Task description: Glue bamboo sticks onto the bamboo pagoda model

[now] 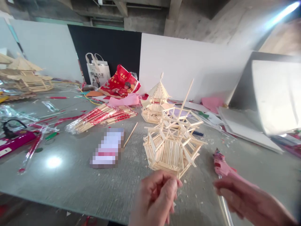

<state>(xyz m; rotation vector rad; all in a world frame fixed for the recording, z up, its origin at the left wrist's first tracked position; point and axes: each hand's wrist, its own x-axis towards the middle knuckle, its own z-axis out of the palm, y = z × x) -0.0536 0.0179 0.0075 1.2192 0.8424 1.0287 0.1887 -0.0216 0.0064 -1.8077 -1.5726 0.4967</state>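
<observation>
A stick-built pavilion model (172, 152), with a slatted floor and an open frame of thin wooden sticks, stands in front of me. One long stick (186, 98) rises at a slant from its top. My left hand (157, 196) is closed in a pinch at the model's near edge; what lies between the fingertips is hidden. On the right, my right hand (249, 199) is slightly blurred, its fingers loosely curved and apart. It hovers over a pink glue gun (222, 168), from which a clear glue stick (226, 212) runs back past the fingers.
Behind stands a roofed pavilion model (156, 106); another model (25, 75) is far left. Wrapped stick bundles (94, 117), a phone (108, 147), a loose stick (130, 135) and a purple power strip (17, 141) lie leftward. White boards (246, 125) lie right.
</observation>
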